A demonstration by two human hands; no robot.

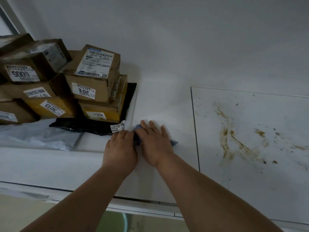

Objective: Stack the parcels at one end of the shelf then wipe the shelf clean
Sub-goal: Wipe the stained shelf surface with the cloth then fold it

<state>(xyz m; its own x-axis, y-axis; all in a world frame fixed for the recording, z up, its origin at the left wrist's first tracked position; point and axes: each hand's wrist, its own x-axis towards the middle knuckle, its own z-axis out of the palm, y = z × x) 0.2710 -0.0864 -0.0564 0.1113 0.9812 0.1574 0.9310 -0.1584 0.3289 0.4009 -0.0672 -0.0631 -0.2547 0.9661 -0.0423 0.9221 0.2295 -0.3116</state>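
Parcels (70,84) sit piled at the left end of the shelf (160,101): brown cartons several layers high on a flat black mailer (93,126), with a pale plastic bag (33,134) slumped at the front. You can count the stacking step as done, as far as this view shows.

Wiping is only beginning. Your right hand (155,141) lies flat, fingers (153,126) straight and spread, pressing a blue cloth (173,142) onto the shelf just beside the mailer's corner. Your left hand (120,148) sits touching it, fingers curled near the cloth's edge and the mailer's "2019" label (118,126); you cannot tell from here whether they pinch the cloth or just rest there.

Most of the cleaning is left. Brown smears (234,136) and dark specks cover the panel well to the right, beyond the seam (195,131), and the cloth has not reached them. Surface around your hands looks pale and largely unmarked.
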